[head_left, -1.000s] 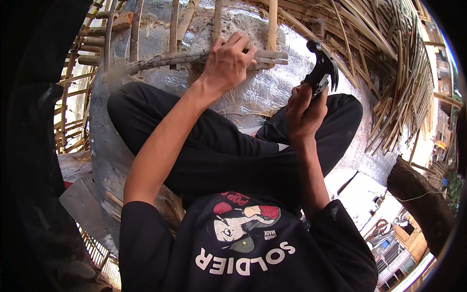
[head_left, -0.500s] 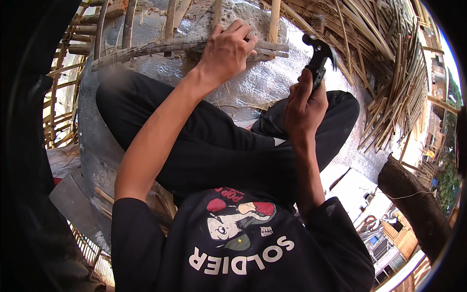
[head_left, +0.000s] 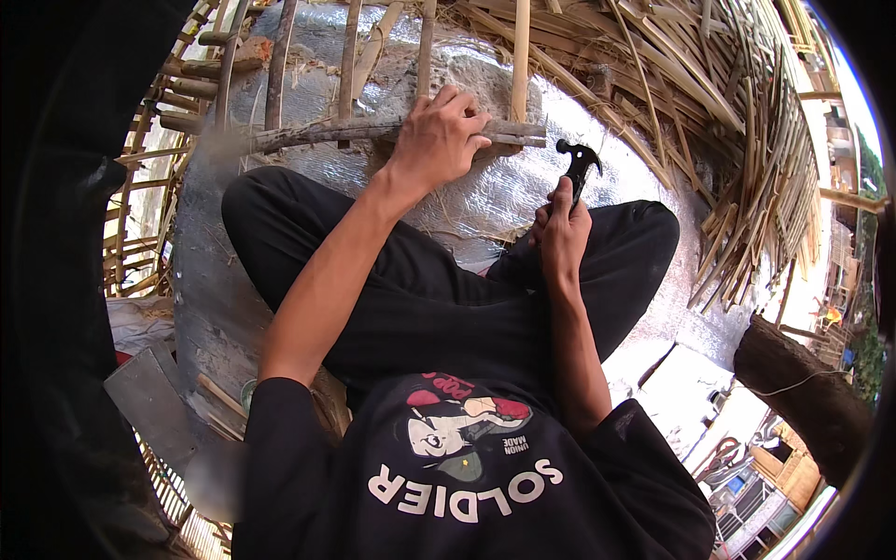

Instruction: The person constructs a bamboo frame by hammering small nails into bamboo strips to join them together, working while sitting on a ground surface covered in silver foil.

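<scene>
My left hand [head_left: 439, 135] is closed over a pair of weathered bamboo strips [head_left: 327, 133] lying crosswise. Several upright slats meet these strips, among them a pale bamboo slat [head_left: 521, 65] just right of my left hand. Under the joint sits a rough grey stone block [head_left: 467, 73]. My right hand [head_left: 563, 229] grips a small black claw hammer [head_left: 580, 163] by its handle, thumb along the shaft. The hammer's head is raised, apart from the strips and just right of their ends. Part of the handle is hidden by my fingers.
Silvery foil sheeting [head_left: 616, 154] covers the ground around my crossed legs. A heap of split bamboo [head_left: 761, 177] lies at the right, with a thick log [head_left: 793, 392] nearer. Bamboo lattice [head_left: 140, 205] and a grey metal sheet [head_left: 154, 411] are on the left.
The hammer in my right hand has come down and left, nearer the strip ends. My left hand keeps its hold on the strips. The whole view has shifted slightly.
</scene>
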{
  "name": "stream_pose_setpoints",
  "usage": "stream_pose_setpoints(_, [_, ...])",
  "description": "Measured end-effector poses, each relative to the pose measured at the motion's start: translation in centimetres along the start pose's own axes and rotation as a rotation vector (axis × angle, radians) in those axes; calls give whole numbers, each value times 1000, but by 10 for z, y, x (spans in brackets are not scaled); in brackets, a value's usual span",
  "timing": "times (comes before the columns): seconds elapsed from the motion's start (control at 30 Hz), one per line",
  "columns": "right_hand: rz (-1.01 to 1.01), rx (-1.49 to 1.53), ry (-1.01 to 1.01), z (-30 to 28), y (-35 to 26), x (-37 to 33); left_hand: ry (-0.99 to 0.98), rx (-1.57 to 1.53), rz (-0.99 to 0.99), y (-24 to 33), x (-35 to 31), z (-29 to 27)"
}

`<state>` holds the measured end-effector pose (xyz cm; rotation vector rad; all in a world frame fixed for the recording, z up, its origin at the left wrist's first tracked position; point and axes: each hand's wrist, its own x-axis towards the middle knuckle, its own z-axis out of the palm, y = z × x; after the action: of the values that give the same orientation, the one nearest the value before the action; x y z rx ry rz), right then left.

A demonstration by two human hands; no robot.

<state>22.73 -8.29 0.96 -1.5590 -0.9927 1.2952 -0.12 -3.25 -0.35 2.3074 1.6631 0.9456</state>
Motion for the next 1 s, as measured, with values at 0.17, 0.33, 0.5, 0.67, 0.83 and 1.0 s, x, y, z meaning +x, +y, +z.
stream_pose_setpoints(0.17, [154,213,38,-9,6,15,106,29,-69,-17,2,-51])
stream_pose_setpoints(0.33, [218,241,28,-14,3,20,132,95,-157,-41,-17,-89])
stream_pose_setpoints(0.5, [251,273,55,-22,5,21,508,103,-479,-48,-61,-139])
stream_pose_setpoints(0.67, [377,319,16,-14,11,15,483,425,-978,-47,-249,-202])
stream_pose_setpoints(0.83, [362,335,13,-23,3,14,-27,503,-1448,29,-392,-215])
stream_pose_setpoints(1.0, [383,290,-16,-16,8,27,-111,369,-1813,111,-479,-196])
